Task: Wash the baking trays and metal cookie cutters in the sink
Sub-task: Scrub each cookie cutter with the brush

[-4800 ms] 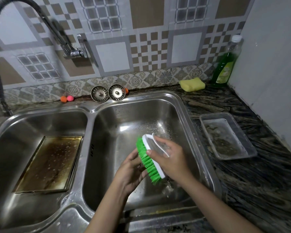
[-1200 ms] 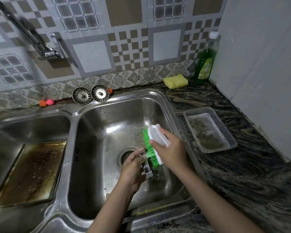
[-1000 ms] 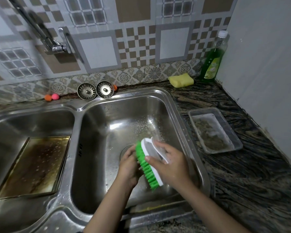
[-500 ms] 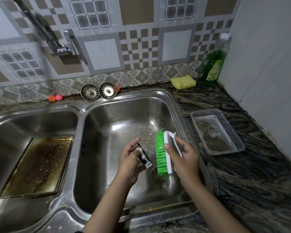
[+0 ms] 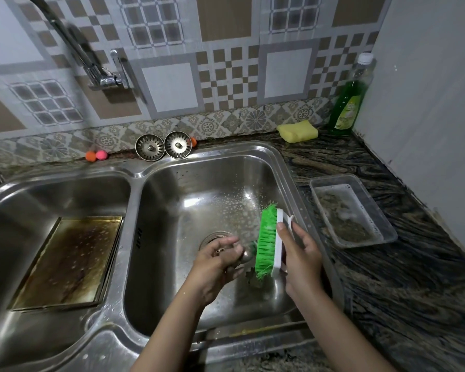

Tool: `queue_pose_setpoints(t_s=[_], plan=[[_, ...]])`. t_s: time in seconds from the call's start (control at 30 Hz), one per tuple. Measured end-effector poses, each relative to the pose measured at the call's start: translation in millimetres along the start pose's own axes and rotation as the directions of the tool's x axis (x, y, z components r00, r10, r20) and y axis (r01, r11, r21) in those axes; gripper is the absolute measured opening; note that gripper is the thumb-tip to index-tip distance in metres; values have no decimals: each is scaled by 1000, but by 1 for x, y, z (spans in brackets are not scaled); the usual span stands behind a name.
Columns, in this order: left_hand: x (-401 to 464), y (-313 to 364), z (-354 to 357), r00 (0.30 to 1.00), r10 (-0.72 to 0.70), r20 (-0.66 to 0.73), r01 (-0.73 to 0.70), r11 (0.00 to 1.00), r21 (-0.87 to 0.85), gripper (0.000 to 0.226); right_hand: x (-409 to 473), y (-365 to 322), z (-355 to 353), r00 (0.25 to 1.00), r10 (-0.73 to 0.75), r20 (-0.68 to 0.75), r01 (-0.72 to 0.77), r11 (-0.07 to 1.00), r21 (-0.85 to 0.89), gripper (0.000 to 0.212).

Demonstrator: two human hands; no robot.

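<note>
Over the right sink basin (image 5: 277,167), my left hand (image 5: 216,260) grips a small metal cookie cutter (image 5: 244,257), mostly hidden by my fingers. My right hand (image 5: 300,257) holds a scrub brush (image 5: 267,244) with green bristles and a white back, bristles facing the cutter and just touching it. Another metal cutter (image 5: 253,277) lies on the basin floor under the brush. A stained baking tray (image 5: 67,261) lies flat in the left basin (image 5: 16,200).
A clear plastic container (image 5: 352,210) with dirty water sits on the dark counter right of the sink. A yellow sponge (image 5: 297,132) and green dish soap bottle (image 5: 349,100) stand at the back right. Two strainer plugs (image 5: 163,149) lean behind the sink; the tap (image 5: 102,76) is at upper left.
My left hand has turned and closed more around the cutter, hiding it. The brush in my right hand has stayed beside it, bristles now against the cutter.
</note>
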State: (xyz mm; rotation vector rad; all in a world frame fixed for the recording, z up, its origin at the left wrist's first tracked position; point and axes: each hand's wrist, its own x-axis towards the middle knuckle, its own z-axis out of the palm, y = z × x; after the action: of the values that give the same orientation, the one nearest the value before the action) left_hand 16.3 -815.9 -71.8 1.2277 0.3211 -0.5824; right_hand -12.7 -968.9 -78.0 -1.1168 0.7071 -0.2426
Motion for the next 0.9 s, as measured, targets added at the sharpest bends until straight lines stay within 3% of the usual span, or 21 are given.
queue_pose_setpoints(t_s=[0.13,0.37,0.5,0.6,0.77,0.9], plan=[[-8,-3,2,993,-22,113,10,994,107,32,3,-1,4,999,-2,40,1,1000,22,41],[-11,1,-3,983,-44,177,26,994,103,27,9,-1,2,996,-10,91,14,999,-39,44],[-9,-4,-5,990,-27,139,13,995,104,32,11,1,4,991,-14,134,26,996,-85,45],[-5,-6,-7,998,8,59,-10,999,32,33,11,2,4,984,-79,158,108,977,-184,58],[-3,-5,-6,989,145,-29,-146,987,-68,35,-15,6,6,911,-193,364,305,911,-279,48],[-5,-8,-4,986,165,-8,-165,986,-22,33,-5,11,15,919,-223,326,325,896,-304,48]])
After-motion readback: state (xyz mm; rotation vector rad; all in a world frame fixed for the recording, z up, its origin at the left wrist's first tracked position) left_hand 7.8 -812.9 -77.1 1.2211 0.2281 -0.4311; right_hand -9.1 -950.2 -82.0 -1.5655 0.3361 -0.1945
